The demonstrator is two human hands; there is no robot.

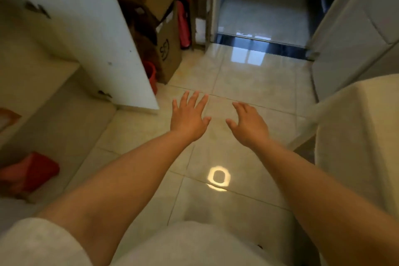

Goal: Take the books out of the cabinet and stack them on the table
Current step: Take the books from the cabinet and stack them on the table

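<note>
Both hands empty, fingers spread, left hand (189,117) and right hand (248,125) hover side by side between the open cabinet door (95,49) leftward and cloth-covered desk (362,136) rightward, likely mid-trip.

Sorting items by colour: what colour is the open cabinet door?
White, with a few dark marks; the cabinet door shows best in the head view.

Glossy tiled floor (248,84) reflecting light; matt brown cardboard boxes (166,49) far left; smooth white cabinet door (97,45).

Warm dim light, lamp glare on glossy floor (248,84), blurred, warped edges
</note>
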